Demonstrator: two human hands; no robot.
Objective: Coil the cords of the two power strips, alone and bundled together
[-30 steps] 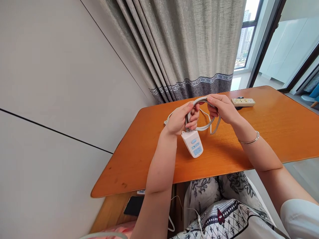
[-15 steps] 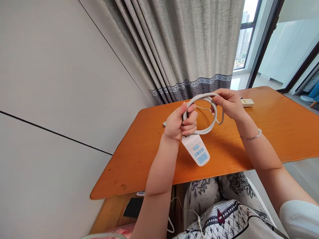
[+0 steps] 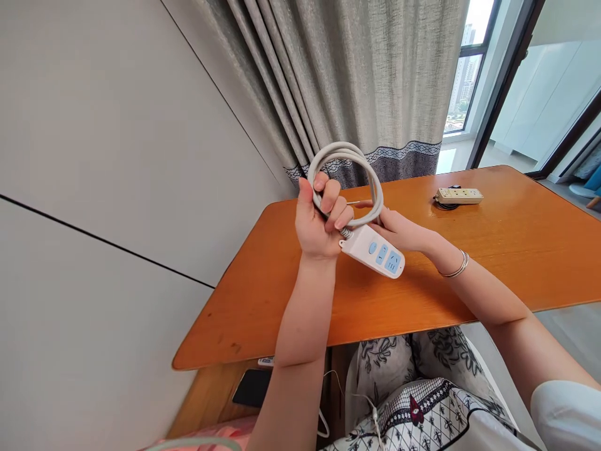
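My left hand [image 3: 322, 213] is closed round a pale grey power cord [image 3: 345, 150] coiled into a ring of several loops. From the cord hangs its small white power strip [image 3: 370, 250], tilted down to the right just below the fist, with pale blue sockets facing me. Behind the lower right of the coil is my right hand [image 3: 399, 228], palm down. One finger stretches leftward past the loops, near a thin pale stretch of cord; the coil and strip hide the other fingertips, so its grip is unclear.
A cream power strip [image 3: 459, 196] with a dark cord lies at the right back of the wooden table [image 3: 516, 250]. Grey curtains [image 3: 375, 75] hang behind it, and a wall [image 3: 94, 125] rises at the left. A dark phone-like object [image 3: 252, 388] lies below the table's front edge.
My left hand has lifted the coil up and to the left, and the hanging power strip has swung up. My right hand has left the coil's top and moved down and left behind it.
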